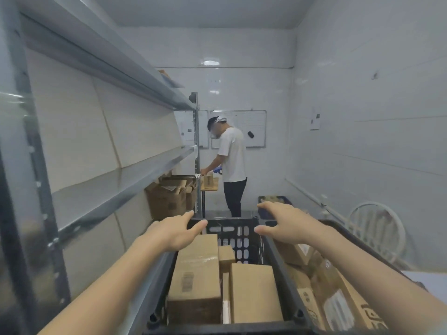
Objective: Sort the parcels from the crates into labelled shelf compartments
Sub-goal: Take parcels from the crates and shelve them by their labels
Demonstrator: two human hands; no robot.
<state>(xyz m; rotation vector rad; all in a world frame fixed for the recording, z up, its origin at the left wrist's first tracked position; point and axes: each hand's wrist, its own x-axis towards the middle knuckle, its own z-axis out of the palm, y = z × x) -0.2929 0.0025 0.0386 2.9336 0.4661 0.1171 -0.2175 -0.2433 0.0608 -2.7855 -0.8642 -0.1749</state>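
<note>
Over the black crate (229,222), left hand (177,234) and right hand (284,226) — both loose, empty. Might drop a box (196,269) — packed too tight to grab.

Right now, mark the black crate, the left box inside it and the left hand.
black crate (229,221): head view, far rim.
left box (197,274): head view, top face.
left hand (173,234): head view, back of hand.
</note>
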